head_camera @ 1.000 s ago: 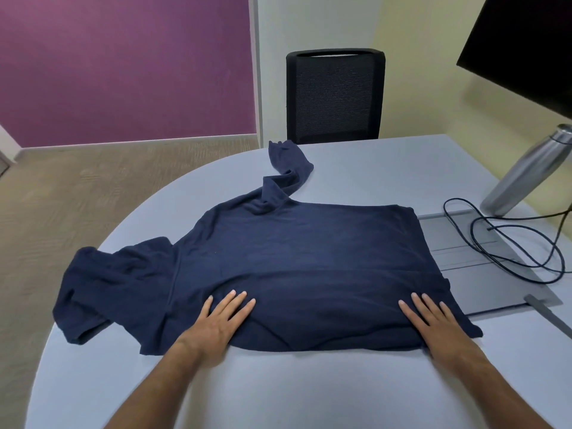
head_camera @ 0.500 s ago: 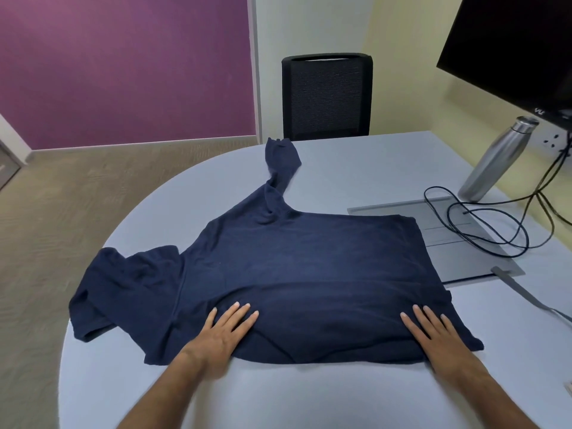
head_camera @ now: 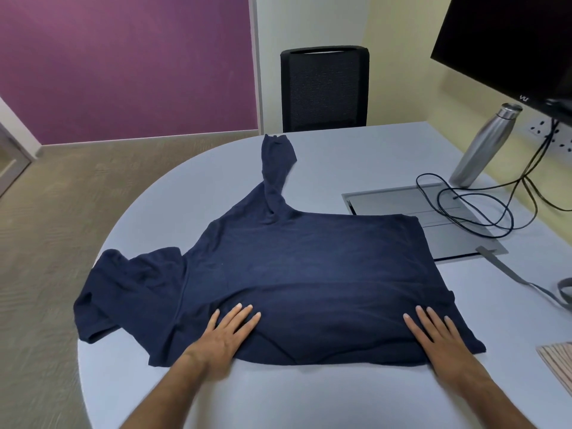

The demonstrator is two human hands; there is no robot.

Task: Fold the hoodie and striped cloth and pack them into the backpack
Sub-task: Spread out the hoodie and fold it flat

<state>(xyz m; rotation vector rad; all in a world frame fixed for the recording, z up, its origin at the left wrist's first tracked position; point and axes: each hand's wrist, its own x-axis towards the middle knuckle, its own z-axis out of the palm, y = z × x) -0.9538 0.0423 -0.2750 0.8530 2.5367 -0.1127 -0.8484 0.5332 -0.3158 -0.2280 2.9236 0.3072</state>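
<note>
Head view: both hands, left hand (head_camera: 224, 334) and right hand (head_camera: 439, 339), press flat, fingers straight, on the hoodie (head_camera: 309, 267). Folding has just begun; next, fold a side over.

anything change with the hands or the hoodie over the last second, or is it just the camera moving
Mostly the camera: the view swung right, bringing the edge of the striped cloth into sight. The left hand and right hand stay flat on the hoodie near its front edge, nothing gripped or released. The hoodie lies spread as before, one sleeve stretched toward the chair.
</note>
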